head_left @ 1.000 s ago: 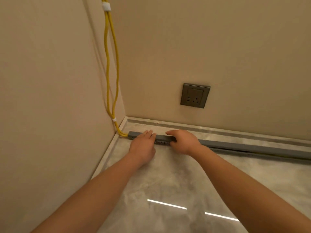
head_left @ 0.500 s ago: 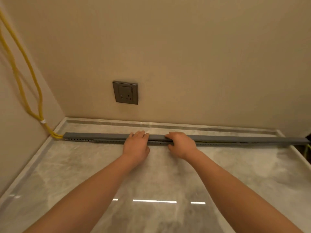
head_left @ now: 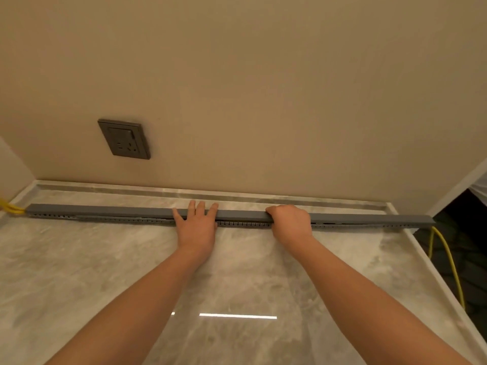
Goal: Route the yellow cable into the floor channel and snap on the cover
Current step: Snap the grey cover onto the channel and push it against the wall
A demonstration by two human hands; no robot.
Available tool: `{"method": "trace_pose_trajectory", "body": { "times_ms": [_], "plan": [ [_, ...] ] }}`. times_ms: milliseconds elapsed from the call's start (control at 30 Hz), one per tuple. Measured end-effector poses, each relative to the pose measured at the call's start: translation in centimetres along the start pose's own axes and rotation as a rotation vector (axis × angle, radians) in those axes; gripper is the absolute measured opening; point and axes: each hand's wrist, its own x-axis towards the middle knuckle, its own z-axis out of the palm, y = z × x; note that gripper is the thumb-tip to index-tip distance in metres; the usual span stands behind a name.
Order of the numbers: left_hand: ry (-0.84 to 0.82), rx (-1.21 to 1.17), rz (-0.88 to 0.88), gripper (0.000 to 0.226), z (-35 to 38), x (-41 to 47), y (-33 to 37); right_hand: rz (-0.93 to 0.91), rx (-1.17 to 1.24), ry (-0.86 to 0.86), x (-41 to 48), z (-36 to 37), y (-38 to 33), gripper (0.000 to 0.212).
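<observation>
The gray cover (head_left: 237, 214) lies along the floor channel (head_left: 242, 223), which runs just in front of the wall's foot, below and to the right of the wall socket (head_left: 123, 139). The left hand (head_left: 196, 226) presses flat on the cover, fingers spread and closed around nothing. Just right of it, the right hand (head_left: 290, 222) has a curled grip over the cover's top edge.

The step looks like seating the cover. Between and beside the hands a dark gap shows the channel's slotted side, so the cover seems not fully clipped there. It would go best pressing straight down and working along the length in short steps, keeping the cover lined up over the channel so both edges catch.

As for contents, the yellow cable (head_left: 445, 259) enters at the channel's left end, far left of the socket, and leaves at the right end, trailing down off the floor's edge. Inside, it is hidden; whether it lies flat cannot be told.
</observation>
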Motion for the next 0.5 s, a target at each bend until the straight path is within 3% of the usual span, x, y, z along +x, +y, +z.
{"method": "trace_pose_trajectory", "body": {
  "times_ms": [500],
  "plan": [
    [0.037, 0.012, -0.090, 0.060, -1.5, 4.3, 0.1, -0.112, -0.066, 0.109, 5.1, 1.1, 0.8, 0.025]
  ]
}}
